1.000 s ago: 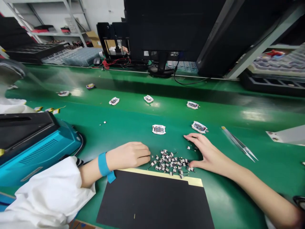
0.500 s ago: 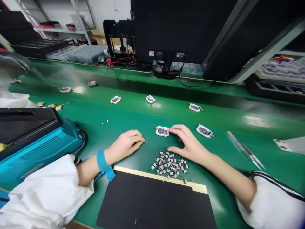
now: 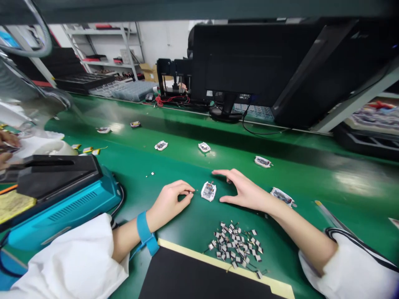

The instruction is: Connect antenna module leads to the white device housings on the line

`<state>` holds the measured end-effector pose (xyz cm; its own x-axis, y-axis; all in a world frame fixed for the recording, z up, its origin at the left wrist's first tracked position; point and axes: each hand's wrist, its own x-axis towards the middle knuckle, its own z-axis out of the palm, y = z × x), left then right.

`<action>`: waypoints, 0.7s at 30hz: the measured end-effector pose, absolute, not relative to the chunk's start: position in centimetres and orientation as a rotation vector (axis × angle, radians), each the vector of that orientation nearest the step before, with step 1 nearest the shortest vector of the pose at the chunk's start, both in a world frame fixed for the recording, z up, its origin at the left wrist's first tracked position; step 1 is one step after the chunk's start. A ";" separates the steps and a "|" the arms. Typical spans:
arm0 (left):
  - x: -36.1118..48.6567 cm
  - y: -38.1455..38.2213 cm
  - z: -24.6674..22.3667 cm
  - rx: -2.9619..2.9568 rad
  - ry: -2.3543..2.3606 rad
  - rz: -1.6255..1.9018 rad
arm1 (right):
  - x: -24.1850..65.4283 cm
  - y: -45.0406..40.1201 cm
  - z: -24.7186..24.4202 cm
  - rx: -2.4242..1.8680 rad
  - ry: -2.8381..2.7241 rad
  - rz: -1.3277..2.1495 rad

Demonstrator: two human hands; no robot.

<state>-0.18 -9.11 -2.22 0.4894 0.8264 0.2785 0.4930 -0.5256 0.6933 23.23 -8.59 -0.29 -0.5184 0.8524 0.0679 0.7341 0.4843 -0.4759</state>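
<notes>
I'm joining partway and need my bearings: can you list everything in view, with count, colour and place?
White-rimmed circuit units: six, across bench; one between hands
Small components: uncounted pile, silver and black, near centre
Black sheet: one, yellow-edged, near edge
Tweezers: one, silver, right, partly hidden
Machine: one, teal and black, left
Yellow packs: three, behind machine
Purple-yellow item: one, far left
Monitor: one, black, back
Wires: bundle, red, beside monitor
Trays: stacked, clear, back left
Shelving: grey, background
Bench: one, green
Co-worker's hand: left edge, blurred
Left hand: teal wristband, fingers pinching a tiny part
Right hand: open, beyond the pile
</notes>
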 end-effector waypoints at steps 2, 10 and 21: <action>-0.3 -9.0 -2.3 2.207 1.098 0.837 | 23.7 -7.5 -0.8 -1.192 -2.465 0.781; 0.3 -8.8 -2.6 2.311 1.067 0.914 | 20.6 -7.3 -3.2 -1.139 -2.338 0.790; 0.1 -8.6 -2.6 2.471 1.009 0.818 | 19.9 -7.8 -3.6 -1.081 -2.259 0.758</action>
<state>0.10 -8.57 -2.60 0.5800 0.7211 0.3791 0.5203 -0.6859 0.5087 19.88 -7.84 -3.56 -0.5469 0.8106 0.2093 0.5205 0.5251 -0.6733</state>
